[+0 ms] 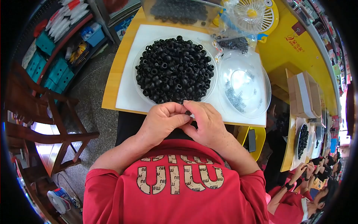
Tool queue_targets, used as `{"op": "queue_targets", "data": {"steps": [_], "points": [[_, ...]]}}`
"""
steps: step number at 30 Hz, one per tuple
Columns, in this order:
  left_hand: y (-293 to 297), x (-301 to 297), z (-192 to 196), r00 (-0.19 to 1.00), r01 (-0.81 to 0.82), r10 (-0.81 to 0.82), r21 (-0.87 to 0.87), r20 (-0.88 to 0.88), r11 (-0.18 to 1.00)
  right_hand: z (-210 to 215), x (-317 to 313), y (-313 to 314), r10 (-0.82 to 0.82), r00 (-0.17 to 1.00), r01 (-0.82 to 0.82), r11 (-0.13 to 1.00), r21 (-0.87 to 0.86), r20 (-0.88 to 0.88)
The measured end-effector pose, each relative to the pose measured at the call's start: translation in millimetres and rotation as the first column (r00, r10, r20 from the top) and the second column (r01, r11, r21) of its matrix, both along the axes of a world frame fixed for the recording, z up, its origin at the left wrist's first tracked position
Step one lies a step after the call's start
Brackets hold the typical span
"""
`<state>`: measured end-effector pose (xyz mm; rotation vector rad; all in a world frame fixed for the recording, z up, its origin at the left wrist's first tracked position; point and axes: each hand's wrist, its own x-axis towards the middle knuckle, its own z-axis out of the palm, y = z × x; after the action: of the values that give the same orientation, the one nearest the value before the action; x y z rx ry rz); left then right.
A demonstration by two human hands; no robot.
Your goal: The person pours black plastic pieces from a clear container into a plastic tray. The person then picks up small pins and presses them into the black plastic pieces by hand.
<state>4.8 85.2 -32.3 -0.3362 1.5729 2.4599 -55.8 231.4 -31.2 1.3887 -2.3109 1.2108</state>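
My left hand point(164, 120) and my right hand point(206, 122) meet at the near edge of the table, fingertips together. Between them shows a small black part point(188, 112), pinched by the left thumb and finger. The right fingers close in on the same spot; whether they grip a tiny piece as well is hidden. Just beyond my hands, a round clear tray point(138, 86) is heaped with small black ring-shaped and cup-shaped plastic parts point(173, 69). To its right lies a clear round dish point(257, 98) holding tiny transparent pieces point(235, 99).
A clear bin point(175, 13) of black parts stands at the back, beside a yellow fan point(269, 18) and a plastic bag point(235, 43) with dark pieces. Below the table's right edge is a yellow bin point(257, 143). Wooden chairs point(56, 127) stand left; co-workers point(294, 201) sit right.
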Motion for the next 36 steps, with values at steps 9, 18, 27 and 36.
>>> {"op": "queue_targets", "data": {"steps": [9,18,27,36], "points": [[9,-1,4,0.999,0.008,-0.016,-0.244,-0.032,0.97,18,-11,9,0.116,0.945,0.035,0.894,0.447,-0.305],[2,1,9,0.981,0.139,-0.182,-0.403,-0.071,0.904,21,-13,20,0.078,0.965,0.011,0.942,0.334,-0.251],[9,9,28,0.927,0.021,-0.278,-0.707,-0.251,0.707,23,-12,24,0.195,0.955,-0.12,0.942,0.313,-0.222],[12,8,26,0.932,-0.078,-0.239,-0.794,-0.273,0.603,25,-10,20,0.25,0.943,-0.128,0.883,0.452,-0.222]]}}
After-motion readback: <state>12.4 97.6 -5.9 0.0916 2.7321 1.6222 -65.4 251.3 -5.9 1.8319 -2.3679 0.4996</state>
